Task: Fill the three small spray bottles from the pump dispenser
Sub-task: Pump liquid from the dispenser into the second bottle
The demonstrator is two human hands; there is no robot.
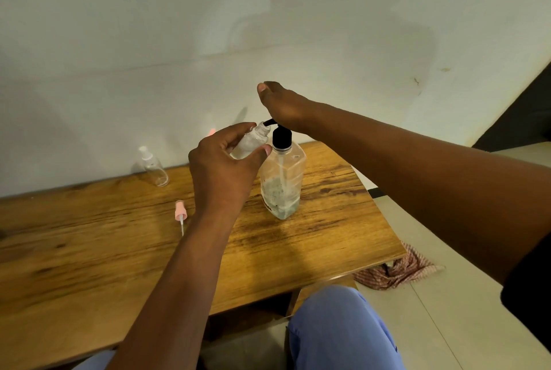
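Note:
A clear pump dispenser with a black pump head stands on the wooden table, holding a little cloudy liquid at the bottom. My right hand presses flat on the pump head from above. My left hand grips a small uncapped spray bottle, tilted so its mouth sits under the black spout. A pink spray cap with its dip tube lies on the table to the left. A second small spray bottle with a white cap stands near the wall. A pink object shows behind my left hand.
The table's back edge meets a white wall. Its right edge drops to a tiled floor where a striped cloth lies. My knee in blue trousers sits below the table's front edge.

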